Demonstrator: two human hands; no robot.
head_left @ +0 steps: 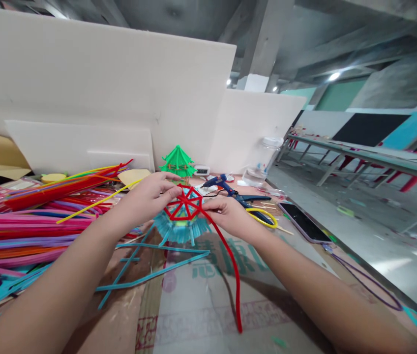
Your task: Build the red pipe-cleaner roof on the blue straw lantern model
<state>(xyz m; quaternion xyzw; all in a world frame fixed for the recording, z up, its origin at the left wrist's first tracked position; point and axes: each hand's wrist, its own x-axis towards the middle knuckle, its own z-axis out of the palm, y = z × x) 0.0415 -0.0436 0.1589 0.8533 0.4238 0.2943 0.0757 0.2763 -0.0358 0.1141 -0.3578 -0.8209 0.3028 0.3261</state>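
Note:
A red wheel-shaped frame of pipe cleaners, with spokes meeting at its middle, is between my two hands. My left hand pinches its upper left rim with thumb and fingertips. At the right rim, my right hand has its thumb and fingers closed on a long red pipe cleaner, whose free end curves down towards me. Directly below and behind the frame is a light-blue fringed piece; I cannot tell whether the two touch. Behind stands a small green model roof.
Bundles of coloured pipe cleaners cover the left side. Bent blue pipe cleaners lie in front. A blue glue gun, yellow-handled tool, phone and clear jar are at the right. White boards stand behind.

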